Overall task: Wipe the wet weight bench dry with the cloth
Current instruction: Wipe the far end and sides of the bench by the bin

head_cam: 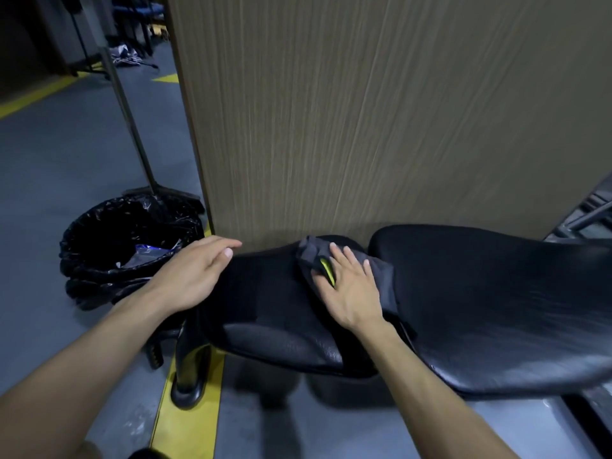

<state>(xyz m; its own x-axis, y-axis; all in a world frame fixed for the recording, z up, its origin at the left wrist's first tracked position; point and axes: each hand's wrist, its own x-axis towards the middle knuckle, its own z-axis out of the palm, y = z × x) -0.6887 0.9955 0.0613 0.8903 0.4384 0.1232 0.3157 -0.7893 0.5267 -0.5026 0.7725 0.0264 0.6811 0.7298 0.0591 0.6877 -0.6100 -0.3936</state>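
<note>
The black padded weight bench (496, 293) runs from the lower middle out to the right, in two cushions; the right one shows a wet sheen. A dark grey cloth (385, 273) with a yellow-green patch lies across the gap between the cushions. My right hand (351, 286) presses flat on the cloth with straight fingers. Over the left edge of the small seat cushion (265, 293), my left hand (195, 273) is held with relaxed, extended fingers and nothing in it.
A tall wood-grain panel (381, 111) stands directly behind the bench. A bin lined with a black bag (129, 240) sits on the floor at left, a broom (139, 154) leaning by it. Yellow floor tape (188, 409) runs under the bench's leg (188, 372).
</note>
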